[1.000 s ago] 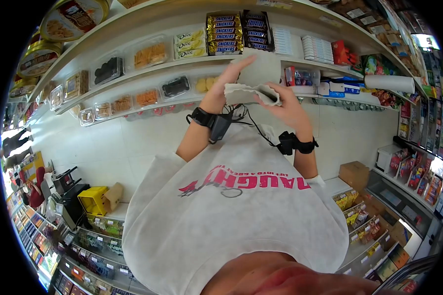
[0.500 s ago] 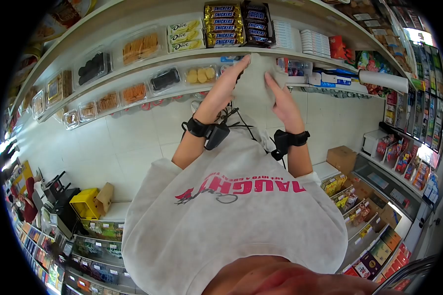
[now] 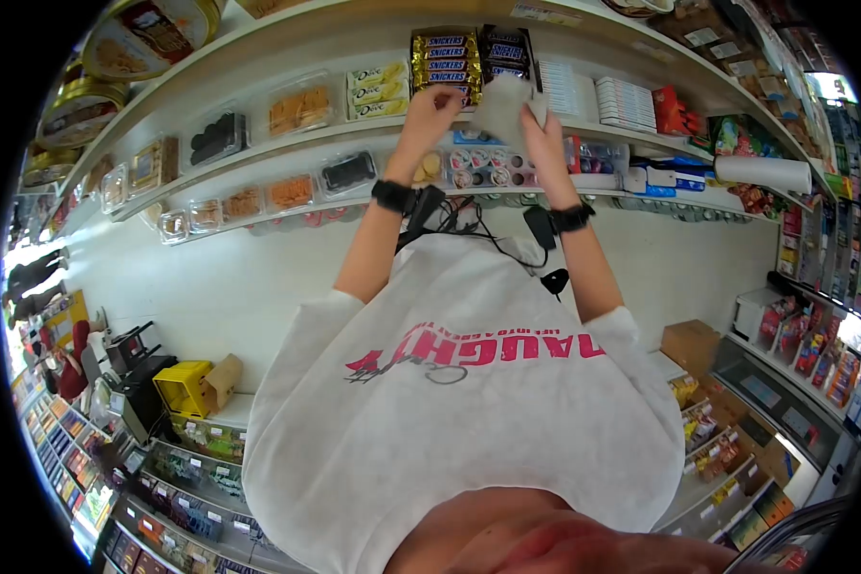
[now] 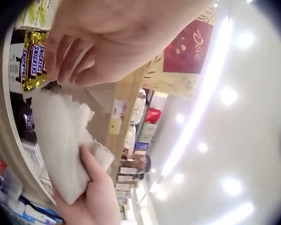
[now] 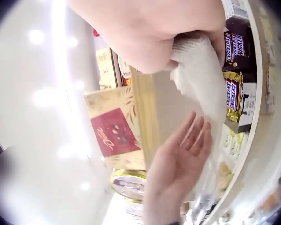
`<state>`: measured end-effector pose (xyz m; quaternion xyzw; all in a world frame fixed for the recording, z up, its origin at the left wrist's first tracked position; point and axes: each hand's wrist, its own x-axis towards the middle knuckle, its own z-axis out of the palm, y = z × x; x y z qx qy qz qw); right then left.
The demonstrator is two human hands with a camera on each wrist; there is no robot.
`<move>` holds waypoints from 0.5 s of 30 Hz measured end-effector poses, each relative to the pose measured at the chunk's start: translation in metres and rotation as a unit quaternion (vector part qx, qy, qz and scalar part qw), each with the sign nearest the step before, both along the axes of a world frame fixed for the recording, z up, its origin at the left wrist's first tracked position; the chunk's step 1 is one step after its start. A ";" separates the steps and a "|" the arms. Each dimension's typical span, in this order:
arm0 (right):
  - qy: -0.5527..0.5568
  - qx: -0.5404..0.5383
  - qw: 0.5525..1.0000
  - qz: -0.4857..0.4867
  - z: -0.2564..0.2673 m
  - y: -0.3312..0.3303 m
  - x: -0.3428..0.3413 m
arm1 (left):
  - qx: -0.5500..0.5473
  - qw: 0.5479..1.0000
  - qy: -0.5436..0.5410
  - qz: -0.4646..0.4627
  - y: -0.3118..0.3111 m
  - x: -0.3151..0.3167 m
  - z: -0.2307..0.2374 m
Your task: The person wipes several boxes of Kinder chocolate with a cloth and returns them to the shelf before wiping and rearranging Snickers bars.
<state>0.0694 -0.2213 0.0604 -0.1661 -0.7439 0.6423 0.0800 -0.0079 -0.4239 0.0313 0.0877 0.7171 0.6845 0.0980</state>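
Note:
My right hand (image 3: 545, 143) grips a folded whitish cloth (image 3: 502, 110) in front of the Snickers boxes. In the left wrist view its thumb lies over the cloth (image 4: 61, 140), with the right hand (image 4: 96, 194) at the lower end. My left hand (image 3: 430, 120) is beside the cloth, its fingers loosely bent and holding nothing. The right wrist view shows the left palm (image 5: 178, 161) turned up near the free end of the cloth (image 5: 201, 75); whether a fingertip touches it, I cannot tell.
Gold Snickers bars (image 3: 445, 62) and Dove boxes (image 3: 378, 91) stand on the upper shelf. Clear food boxes (image 3: 290, 191) line the lower shelf. A white roll (image 3: 761, 172) lies at the right, and a yellow crate (image 3: 184, 387) is behind at the left.
The left hand has come off the cloth and its fingers have bent. Both hands have moved up toward the upper shelf, the cloth staying in the right hand.

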 end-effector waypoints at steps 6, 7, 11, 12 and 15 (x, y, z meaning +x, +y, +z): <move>0.224 0.343 0.898 0.160 -0.065 -0.030 -0.080 | -0.440 0.887 0.103 -0.100 0.017 -0.071 -0.080; 0.122 0.338 0.905 0.228 -0.086 -0.034 -0.083 | -0.458 0.861 0.130 -0.182 0.015 -0.090 -0.133; -0.013 0.315 0.901 0.299 -0.067 -0.031 -0.080 | -0.455 0.863 0.141 -0.170 0.011 -0.081 -0.122; -0.021 0.310 0.900 0.305 -0.062 -0.028 -0.086 | -0.455 0.863 0.135 -0.176 0.012 -0.089 -0.117; -0.068 0.266 0.910 0.310 -0.070 -0.022 -0.097 | -0.496 0.842 0.101 -0.186 0.014 -0.099 -0.115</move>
